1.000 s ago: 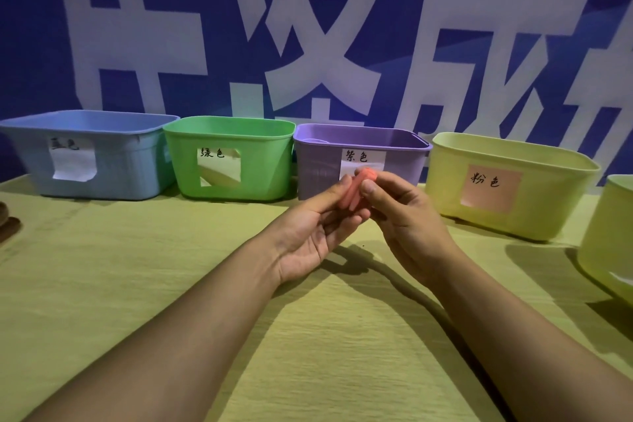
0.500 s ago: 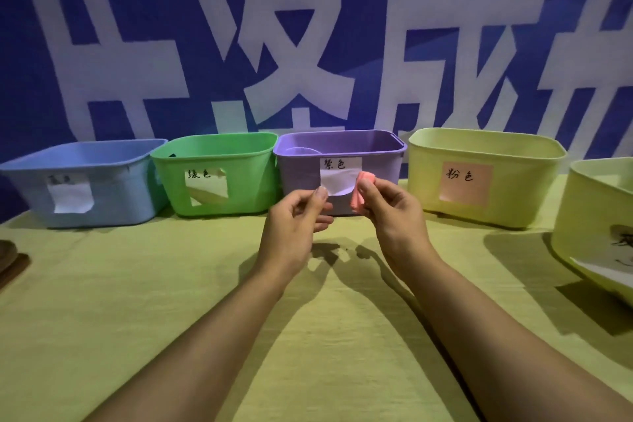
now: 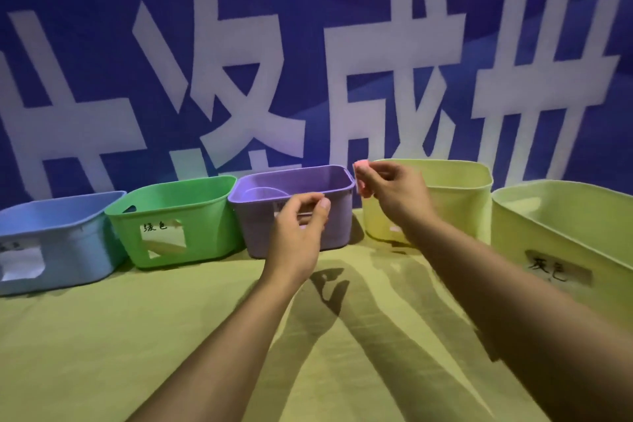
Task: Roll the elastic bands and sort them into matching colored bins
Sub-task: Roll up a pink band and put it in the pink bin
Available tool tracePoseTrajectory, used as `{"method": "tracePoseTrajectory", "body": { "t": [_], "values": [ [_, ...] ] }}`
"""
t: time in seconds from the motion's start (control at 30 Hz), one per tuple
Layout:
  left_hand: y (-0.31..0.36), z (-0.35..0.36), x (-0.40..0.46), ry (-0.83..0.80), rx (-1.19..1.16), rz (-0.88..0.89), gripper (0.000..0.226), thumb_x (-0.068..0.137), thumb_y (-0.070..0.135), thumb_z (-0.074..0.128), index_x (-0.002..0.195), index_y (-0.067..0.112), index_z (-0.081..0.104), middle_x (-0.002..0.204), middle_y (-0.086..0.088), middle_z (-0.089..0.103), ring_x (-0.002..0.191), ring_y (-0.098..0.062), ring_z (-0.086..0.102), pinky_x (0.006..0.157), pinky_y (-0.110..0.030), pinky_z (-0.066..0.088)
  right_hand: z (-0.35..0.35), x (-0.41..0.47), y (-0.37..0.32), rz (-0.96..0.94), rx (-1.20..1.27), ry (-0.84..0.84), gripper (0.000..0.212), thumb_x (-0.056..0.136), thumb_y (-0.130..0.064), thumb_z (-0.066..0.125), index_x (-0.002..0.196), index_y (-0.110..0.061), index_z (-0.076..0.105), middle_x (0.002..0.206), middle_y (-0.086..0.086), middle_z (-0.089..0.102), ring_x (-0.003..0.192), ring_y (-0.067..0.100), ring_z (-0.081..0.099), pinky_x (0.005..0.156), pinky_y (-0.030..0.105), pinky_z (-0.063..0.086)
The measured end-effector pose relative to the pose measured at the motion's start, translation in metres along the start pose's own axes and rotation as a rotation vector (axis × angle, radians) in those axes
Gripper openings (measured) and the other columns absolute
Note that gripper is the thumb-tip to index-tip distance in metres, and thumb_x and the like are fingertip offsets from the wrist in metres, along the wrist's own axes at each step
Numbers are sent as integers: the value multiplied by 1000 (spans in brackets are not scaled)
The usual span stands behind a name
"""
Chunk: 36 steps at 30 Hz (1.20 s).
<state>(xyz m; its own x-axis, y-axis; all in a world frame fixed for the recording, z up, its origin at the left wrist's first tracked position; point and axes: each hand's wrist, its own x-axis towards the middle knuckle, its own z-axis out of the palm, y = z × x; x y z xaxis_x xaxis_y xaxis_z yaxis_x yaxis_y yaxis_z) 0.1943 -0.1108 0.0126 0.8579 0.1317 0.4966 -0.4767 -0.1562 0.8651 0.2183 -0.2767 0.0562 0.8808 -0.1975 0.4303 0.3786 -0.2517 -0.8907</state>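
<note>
The right hand is pinching a rolled pink elastic band between thumb and fingertips, raised at the near left rim of the yellow bin. The left hand is hanging loosely curled, holding nothing, before the purple bin along the tabletop's far edge.

Hands apart, roll lifted rightward
The right hand carries the pink roll up toward the yellow bin; the left hand lets go, empty.
</note>
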Motion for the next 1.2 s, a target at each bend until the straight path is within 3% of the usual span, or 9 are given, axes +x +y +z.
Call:
{"method": "tracePoseTrajectory", "body": {
  "t": [0.23, 0.37, 0.5, 0.67, 0.87, 1.03, 1.2],
  "values": [
    [8, 33, -2, -86, -113, -104, 10, 101, 31, 62, 109, 32, 66, 107, 2, 73, 97, -13, 71, 71, -23, 60, -50, 67, -2, 110, -388, -57, 36, 93, -43, 71, 91, -8, 77, 82, 3, 75, 74, 12, 67, 65, 25, 51],
    [8, 40, 7, -96, -109, -92, 8, 101, 34, 62, 108, 34, 66, 103, 3, 74, 94, -14, 71, 74, -28, 61, -59, 93, 15, 123, -537, -79, 39, 89, -45, 74, 92, -6, 78, 84, 5, 76, 79, 19, 72, 78, 34, 61],
    [5, 42, 13, -100, -103, -91, 7, 100, 35, 62, 106, 35, 66, 102, 4, 74, 92, -11, 72, 73, -28, 61, -64, 109, 30, 170, -626, -139, 39, 91, -39, 76, 107, -3, 78, 96, 9, 76, 88, 24, 72, 83, 34, 62],
    [1, 41, 19, -88, -80, -106, 6, 100, 35, 62, 105, 37, 65, 106, 5, 73, 94, -10, 71, 75, -29, 63, -70, 110, 35, 215, -644, -146, 39, 92, -33, 76, 117, -3, 74, 101, 7, 70, 88, 21, 67, 73, 30, 53],
    [2, 36, 19, -67, -69, -119, 6, 101, 35, 62, 106, 36, 65, 110, 5, 72, 93, -9, 71, 74, -28, 62, -76, 95, 24, 159, -605, -117, 36, 94, -29, 73, 122, -5, 73, 115, 10, 72, 92, 21, 64, 74, 31, 52],
    [11, 21, 13, -42, -53, -125, 9, 101, 34, 62, 110, 33, 65, 112, 4, 72, 96, -12, 71, 74, -28, 61, -64, 67, 6, 52, -561, -134, 34, 96, -29, 72, 123, -9, 72, 118, 9, 72, 92, 19, 65, 66, 22, 50],
    [30, -12, -2, 21, -61, -115, 7, 100, 30, 65, 107, 28, 67, 105, -3, 74, 93, -16, 71, 71, -27, 58, -25, 20, -25, -36, -441, -124, 32, 98, -31, 69, 124, -12, 70, 109, 1, 70, 94, 13, 63, 70, 19, 47]
  ]
}}
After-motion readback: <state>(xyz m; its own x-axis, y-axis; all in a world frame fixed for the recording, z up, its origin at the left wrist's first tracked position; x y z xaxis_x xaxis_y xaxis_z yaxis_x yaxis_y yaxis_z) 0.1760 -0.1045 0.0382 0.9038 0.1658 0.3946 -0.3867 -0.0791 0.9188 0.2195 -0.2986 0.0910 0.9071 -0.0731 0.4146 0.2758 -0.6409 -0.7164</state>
